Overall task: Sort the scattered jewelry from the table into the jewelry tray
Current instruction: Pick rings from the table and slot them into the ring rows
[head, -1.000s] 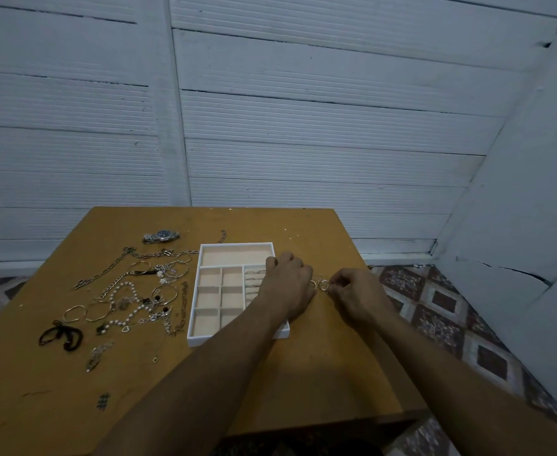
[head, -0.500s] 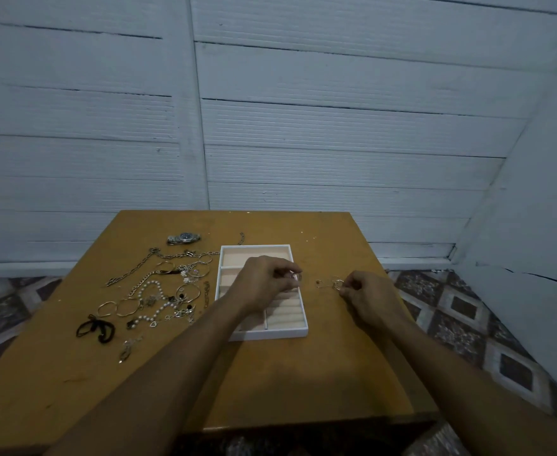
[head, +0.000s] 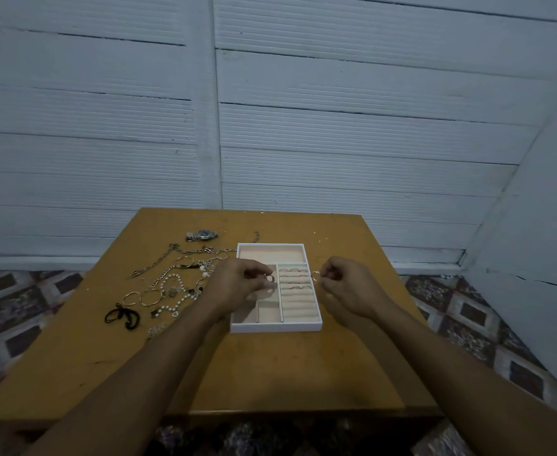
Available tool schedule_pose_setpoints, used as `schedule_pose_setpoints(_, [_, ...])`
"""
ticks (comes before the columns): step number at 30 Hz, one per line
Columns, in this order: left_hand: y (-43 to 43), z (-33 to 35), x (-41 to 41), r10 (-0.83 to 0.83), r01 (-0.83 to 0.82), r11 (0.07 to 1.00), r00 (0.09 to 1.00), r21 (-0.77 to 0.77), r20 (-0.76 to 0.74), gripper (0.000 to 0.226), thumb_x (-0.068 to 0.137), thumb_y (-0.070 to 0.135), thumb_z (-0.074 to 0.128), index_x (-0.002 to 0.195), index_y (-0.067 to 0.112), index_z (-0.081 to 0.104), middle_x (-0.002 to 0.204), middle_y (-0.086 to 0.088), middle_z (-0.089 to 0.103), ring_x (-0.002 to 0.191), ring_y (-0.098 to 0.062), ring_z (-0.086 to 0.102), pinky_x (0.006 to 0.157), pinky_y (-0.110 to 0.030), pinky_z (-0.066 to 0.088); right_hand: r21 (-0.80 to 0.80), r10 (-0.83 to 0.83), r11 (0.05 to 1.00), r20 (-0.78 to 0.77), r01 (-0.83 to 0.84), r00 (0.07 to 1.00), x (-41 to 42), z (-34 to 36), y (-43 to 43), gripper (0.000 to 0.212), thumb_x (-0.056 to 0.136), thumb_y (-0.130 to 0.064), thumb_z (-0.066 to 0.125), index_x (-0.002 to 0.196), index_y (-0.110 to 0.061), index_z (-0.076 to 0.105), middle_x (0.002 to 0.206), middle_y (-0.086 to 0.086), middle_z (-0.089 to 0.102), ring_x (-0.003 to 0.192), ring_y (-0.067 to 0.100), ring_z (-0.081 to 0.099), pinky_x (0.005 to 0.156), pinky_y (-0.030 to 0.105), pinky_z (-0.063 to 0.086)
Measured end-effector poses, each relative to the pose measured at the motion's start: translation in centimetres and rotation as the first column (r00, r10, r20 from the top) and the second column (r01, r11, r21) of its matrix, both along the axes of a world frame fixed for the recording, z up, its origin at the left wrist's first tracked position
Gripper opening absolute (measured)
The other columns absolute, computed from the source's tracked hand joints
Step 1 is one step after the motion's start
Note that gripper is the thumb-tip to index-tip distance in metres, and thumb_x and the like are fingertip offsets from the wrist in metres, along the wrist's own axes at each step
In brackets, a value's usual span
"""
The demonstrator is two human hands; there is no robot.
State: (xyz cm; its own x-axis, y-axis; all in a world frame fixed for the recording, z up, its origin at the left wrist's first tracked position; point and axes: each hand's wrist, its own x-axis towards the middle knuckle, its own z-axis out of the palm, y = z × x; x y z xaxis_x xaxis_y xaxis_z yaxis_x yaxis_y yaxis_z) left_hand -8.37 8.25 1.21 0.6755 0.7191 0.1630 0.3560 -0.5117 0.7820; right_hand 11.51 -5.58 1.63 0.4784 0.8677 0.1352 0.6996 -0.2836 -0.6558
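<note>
Both forearms cross the near part of the table [head: 270, 373]. Just beyond, centre frame, sits the jewelry tray [head: 275, 326]. Left hand [head: 241, 283] hovers over its mid compartments, pinching a small ring [head: 269, 278]; right hand [head: 348, 286] is curled at the tray's right wall, pinching a second ring [head: 315, 275]. Risks, imo: both grips are fingertip-only on tiny smooth metal, so a slip drops a ring; the right one is at the wall's edge & could bounce out, then roll off the table's right side to the floor [head: 468, 324]. Dim light makes the ring slots [head: 295, 292] hard to hit. Further left, the tangled pile [head: 172, 284] of chains & pearls prob. snags when lifted. Watch [head: 201, 235] lies farthest back.
</note>
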Motion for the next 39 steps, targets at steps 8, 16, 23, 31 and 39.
schedule_pose_setpoints(8, [-0.2, -0.4, 0.6, -0.007, 0.009, 0.998, 0.999, 0.055, -0.051, 0.026, 0.081, 0.018, 0.076, 0.107, 0.015, 0.074, 0.105, 0.001, 0.073, 0.086, -0.003, 0.061, 0.07, 0.0, 0.038, -0.01, 0.041, 0.999, -0.031, -0.042, 0.999, -1.5, -0.1, 1.3, 0.002, 0.088, -0.022, 0.068, 0.089, -0.022, 0.066, 0.083, -0.004, 0.068, 0.077, 0.011, 0.062, 0.065, 0.023, 0.047])
schedule_pose_setpoints(16, [-1.2, -0.9, 2.8, -0.03, 0.055, 0.979, 0.991, 0.196, -0.129, 0.017, 0.081, 0.022, 0.075, 0.098, 0.021, 0.074, 0.091, 0.003, 0.072, 0.082, -0.01, 0.063, 0.073, -0.024, 0.049, -0.036, 0.028, 0.999, 0.034, -0.027, 0.999, -0.9, -0.6, 0.8, 0.008, 0.088, -0.024, 0.067, 0.095, -0.021, 0.069, 0.084, -0.006, 0.068, 0.075, 0.008, 0.06, 0.06, 0.018, 0.041])
schedule_pose_setpoints(23, [-1.4, -1.2, 3.9, -0.06, 0.106, 0.963, 0.981, 0.247, -0.184, 0.012, 0.081, 0.024, 0.074, 0.092, 0.02, 0.077, 0.092, 0.003, 0.074, 0.085, -0.011, 0.064, 0.074, -0.026, 0.05, -0.048, 0.016, 0.999, 0.064, -0.013, 0.998, -0.3, -0.9, 0.2, 0.007, 0.089, -0.028, 0.066, 0.093, -0.023, 0.068, 0.083, -0.008, 0.066, 0.074, 0.006, 0.058, 0.059, 0.017, 0.042])
schedule_pose_setpoints(31, [-1.2, -1.5, 3.8, -0.097, 0.147, 0.959, 0.973, 0.242, -0.207, 0.012, 0.082, 0.019, 0.074, 0.093, 0.017, 0.078, 0.091, 0.0, 0.075, 0.088, -0.013, 0.064, 0.081, -0.032, 0.052, -0.036, 0.018, 0.999, 0.049, -0.017, 0.999, -0.1, -1.3, -0.1, 0.008, 0.089, -0.031, 0.065, 0.093, -0.024, 0.068, 0.083, -0.009, 0.066, 0.077, 0.008, 0.06, 0.064, 0.022, 0.048])
schedule_pose_setpoints(39, [-0.8, -1.5, 4.4, -0.113, 0.151, 0.974, 0.97, 0.17, -0.216, 0.013, 0.074, 0.01, 0.08, 0.087, 0.011, 0.078, 0.088, -0.005, 0.075, 0.084, -0.014, 0.067, 0.078, -0.026, 0.053, -0.034, -0.005, 0.999, 0.048, 0.006, 0.999, 0.3, -1.5, -0.3, 0.007, 0.09, -0.028, 0.064, 0.094, -0.023, 0.067, 0.086, -0.008, 0.066, 0.078, 0.008, 0.06, 0.067, 0.024, 0.051])
